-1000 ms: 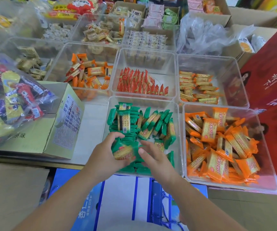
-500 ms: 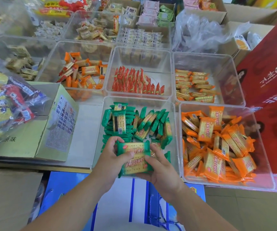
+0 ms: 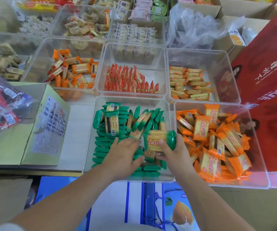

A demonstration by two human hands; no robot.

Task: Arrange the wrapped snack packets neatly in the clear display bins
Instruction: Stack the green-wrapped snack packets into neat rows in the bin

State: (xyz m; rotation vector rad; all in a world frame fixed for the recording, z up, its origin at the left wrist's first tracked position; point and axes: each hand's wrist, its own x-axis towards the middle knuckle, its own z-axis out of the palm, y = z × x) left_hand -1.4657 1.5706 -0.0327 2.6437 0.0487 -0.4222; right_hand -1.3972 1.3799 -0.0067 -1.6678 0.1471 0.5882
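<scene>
If right hand (image 3: 174,153) slackens: its pinched green packet stack (image 3: 159,140) scatters.
Left hand (image 3: 124,154): spread flat on loose packets (image 3: 112,124) in clear bin (image 3: 131,100).

Some green packets (image 3: 111,124) are hidden beneath the left hand (image 3: 122,152) and right hand (image 3: 174,152). The red carton (image 3: 267,72) and the sweet bag (image 3: 1,104) are cut off by the frame edges. Far bins (image 3: 56,20) are blurred; packet print is not legible.

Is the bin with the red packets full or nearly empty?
Nearly empty: the red packets form one low layer at the near side of the bin, far below its rim.
</scene>
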